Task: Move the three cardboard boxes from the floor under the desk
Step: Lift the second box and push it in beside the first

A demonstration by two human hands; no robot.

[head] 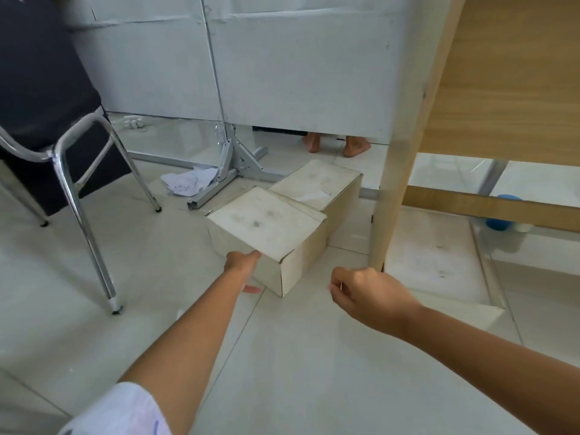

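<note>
Two pale cardboard boxes stand on the tiled floor beside the wooden desk leg [396, 171]. The near box [266, 230] touches the far box [317, 183] behind it. A third pale box [436, 262] lies right of the leg, under the desk. My left hand [242, 265] is pressed on the near box's left face, thumb at the top edge and a fingertip showing below the bottom edge. My right hand [361, 291] hovers in a loose fist in front of the desk leg, right of the near box, holding nothing.
A chrome-legged chair [78, 183] with a dark seat stands at left. Crumpled paper [188, 183] and a partition's metal foot [232, 174] lie behind the boxes. Another person's bare feet [332, 146] show under the partition. A blue object [502, 215] sits under the desk.
</note>
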